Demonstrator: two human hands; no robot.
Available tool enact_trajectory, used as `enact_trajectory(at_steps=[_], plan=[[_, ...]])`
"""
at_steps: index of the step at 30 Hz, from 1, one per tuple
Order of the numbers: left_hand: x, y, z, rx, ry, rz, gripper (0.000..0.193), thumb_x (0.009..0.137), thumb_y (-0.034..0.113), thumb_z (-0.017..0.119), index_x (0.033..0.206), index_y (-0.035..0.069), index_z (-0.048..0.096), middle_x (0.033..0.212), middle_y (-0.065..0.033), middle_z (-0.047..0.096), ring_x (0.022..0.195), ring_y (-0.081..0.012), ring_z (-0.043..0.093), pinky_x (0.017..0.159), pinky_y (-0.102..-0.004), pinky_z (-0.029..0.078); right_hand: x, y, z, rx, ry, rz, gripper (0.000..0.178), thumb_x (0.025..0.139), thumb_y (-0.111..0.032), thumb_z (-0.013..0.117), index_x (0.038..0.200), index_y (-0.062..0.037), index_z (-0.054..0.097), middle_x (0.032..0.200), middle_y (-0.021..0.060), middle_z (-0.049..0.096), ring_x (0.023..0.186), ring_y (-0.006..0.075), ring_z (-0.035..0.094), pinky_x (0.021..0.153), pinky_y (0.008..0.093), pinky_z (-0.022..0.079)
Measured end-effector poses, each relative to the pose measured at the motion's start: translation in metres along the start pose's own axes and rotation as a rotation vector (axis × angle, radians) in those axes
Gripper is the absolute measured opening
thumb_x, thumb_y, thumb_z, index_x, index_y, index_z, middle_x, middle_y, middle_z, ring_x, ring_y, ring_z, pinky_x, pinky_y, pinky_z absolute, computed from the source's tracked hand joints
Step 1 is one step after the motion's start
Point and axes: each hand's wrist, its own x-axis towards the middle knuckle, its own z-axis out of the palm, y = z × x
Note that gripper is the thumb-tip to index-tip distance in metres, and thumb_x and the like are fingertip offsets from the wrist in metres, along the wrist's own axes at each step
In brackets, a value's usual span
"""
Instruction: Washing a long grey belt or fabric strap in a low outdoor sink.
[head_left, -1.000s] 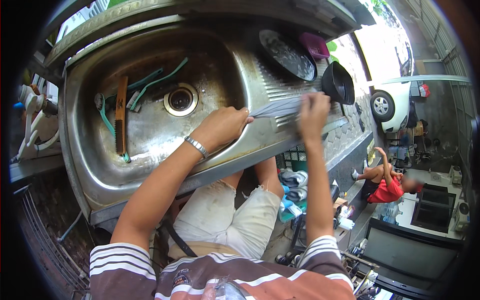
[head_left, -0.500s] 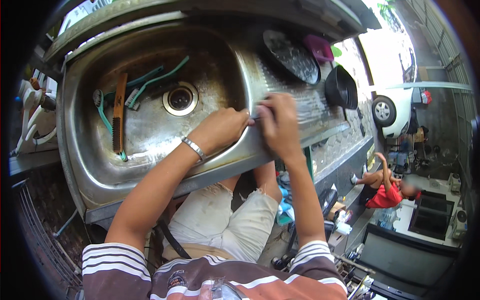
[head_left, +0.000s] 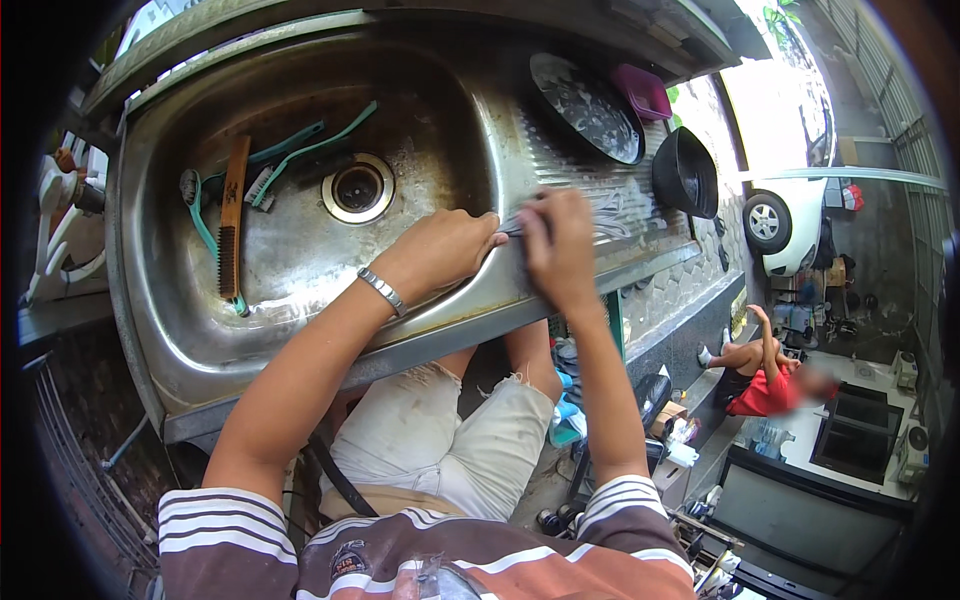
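Over the sink's right rim, my left hand (head_left: 450,245) is closed on the near end of a slim grey thing with pale wire loops, which looks like a whisk (head_left: 608,218). My right hand (head_left: 560,245), slightly blurred, is wrapped round its middle just beside the left. The loops stick out to the right over the ribbed drainboard (head_left: 655,235). Most of the handle is hidden by my fingers. In the steel sink (head_left: 290,365), left of the drain (head_left: 357,190), lie a wooden brush with dark bristles (head_left: 233,215) and several teal-handled brushes (head_left: 203,228).
A black oval pan (head_left: 585,108) with suds on it rests on the drainboard, by a pink container (head_left: 640,92) and a black bowl (head_left: 685,172). Off to the right, a person in red (head_left: 765,390) sits near a white car (head_left: 795,225).
My hands stay close together at the rim, the right one blurred in both frames. The looped end, smeared before, shows more clearly now. My view has shifted slightly.
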Motion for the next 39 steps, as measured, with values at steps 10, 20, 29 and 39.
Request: enact_trajectory(at_steps=[10, 20, 29, 39], plan=[[0.001, 0.002, -0.001, 0.029, -0.001, -0.008, 0.042, 0.105, 0.038, 0.049, 0.096, 0.0, 0.063, 0.084, -0.0271, 0.069, 0.083, -0.0462, 0.068, 0.076, -0.0562, 0.053, 0.0, -0.016, 0.001, 0.103, -0.04, -0.043, 0.011, 0.093, -0.012, 0.063, 0.093, -0.0021, 0.061, 0.1, 0.0185, 0.061, 0.097, 0.0391, 0.056, 0.09, 0.0489, 0.043], [0.001, 0.0, -0.004, 0.006, -0.017, -0.025, 0.039, 0.105, 0.038, 0.049, 0.096, 0.002, 0.059, 0.079, -0.0273, 0.066, 0.078, -0.0478, 0.065, 0.072, -0.0575, 0.05, 0.016, 0.008, -0.023, -0.07, 0.149, 0.046, 0.011, 0.094, -0.012, 0.063, 0.097, -0.0016, 0.061, 0.099, 0.0172, 0.06, 0.096, 0.0397, 0.056, 0.086, 0.0512, 0.043], [0.005, 0.009, -0.007, -0.033, -0.025, 0.008, 0.038, 0.106, 0.036, 0.048, 0.097, 0.001, 0.061, 0.085, -0.028, 0.068, 0.084, -0.0482, 0.066, 0.076, -0.058, 0.05, -0.005, 0.104, -0.04, -0.388, 0.151, 0.299, 0.013, 0.097, -0.016, 0.062, 0.094, -0.0035, 0.06, 0.098, 0.0166, 0.059, 0.092, 0.0397, 0.055, 0.084, 0.0502, 0.043], [0.006, 0.013, -0.007, 0.001, -0.019, 0.016, 0.04, 0.105, 0.035, 0.051, 0.095, -0.001, 0.066, 0.084, -0.0259, 0.07, 0.084, -0.0447, 0.069, 0.077, -0.0541, 0.054, -0.015, 0.111, -0.039, -0.401, 0.172, 0.305, 0.014, 0.095, -0.018, 0.065, 0.096, -0.0044, 0.06, 0.097, 0.0163, 0.06, 0.095, 0.0379, 0.056, 0.086, 0.0494, 0.043]])
